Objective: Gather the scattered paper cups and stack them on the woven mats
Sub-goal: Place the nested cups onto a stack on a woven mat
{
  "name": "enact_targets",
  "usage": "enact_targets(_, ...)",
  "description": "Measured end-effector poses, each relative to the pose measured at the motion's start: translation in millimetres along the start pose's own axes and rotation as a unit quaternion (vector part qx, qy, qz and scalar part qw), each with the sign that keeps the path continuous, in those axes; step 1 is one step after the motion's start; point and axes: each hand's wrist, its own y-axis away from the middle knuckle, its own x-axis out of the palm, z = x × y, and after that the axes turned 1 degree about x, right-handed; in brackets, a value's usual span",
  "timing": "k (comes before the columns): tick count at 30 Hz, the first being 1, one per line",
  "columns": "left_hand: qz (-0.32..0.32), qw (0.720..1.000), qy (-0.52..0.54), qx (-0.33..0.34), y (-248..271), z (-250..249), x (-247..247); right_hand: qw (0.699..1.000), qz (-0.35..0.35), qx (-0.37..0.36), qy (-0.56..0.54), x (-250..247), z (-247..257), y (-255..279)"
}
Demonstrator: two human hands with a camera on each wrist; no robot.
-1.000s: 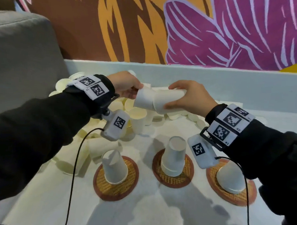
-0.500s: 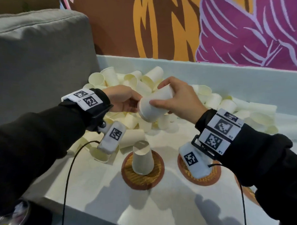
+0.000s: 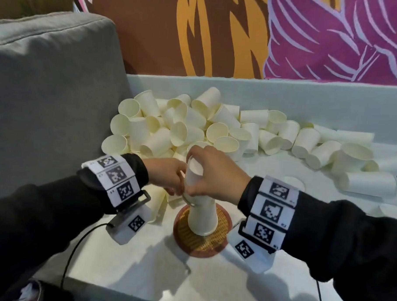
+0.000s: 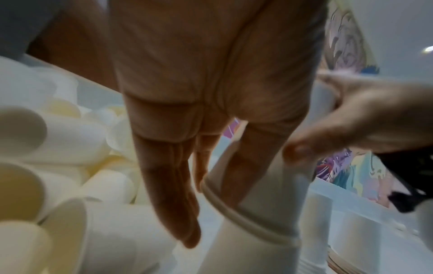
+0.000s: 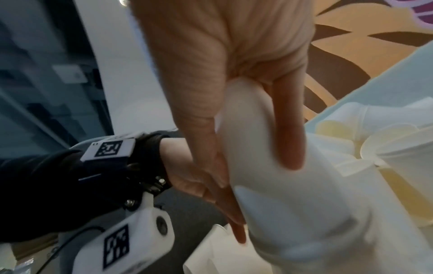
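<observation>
Soft indoor light, shadows falling toward the bottom of the head view; both wrist views pretty blurry, edges warped.

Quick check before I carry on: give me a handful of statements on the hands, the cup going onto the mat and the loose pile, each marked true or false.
1. The right hand grips an upside-down white paper cup from above. True.
2. That cup sits over another upside-down cup on the round woven mat. True.
3. The left hand rests flat on the white table. False: it is raised, fingers at the cup's rim.
4. The loose cups are beside the grey cushion. True.
5. The cups stand upright. False: bottoms up.
</observation>
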Motion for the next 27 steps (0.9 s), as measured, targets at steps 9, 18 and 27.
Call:
enact_targets(9,0.109,0.988,0.015,0.109,-8.0,-5.5,8.4,0.995,-0.028,0.046,-0.080,-2.1,-7.1,-0.2)
enact_targets(18,0.131,0.983,-0.002,0.129,-16.8,-1.2,10.5,0.980,-0.020,0.098,-0.170,-2.2,-8.7,5.4)
enact_targets(27,0.034,0.970,-0.217,0.105,-49.1,23.0,52.2,0.990,0.104,0.099,0.015,62.5,-38.3,14.1)
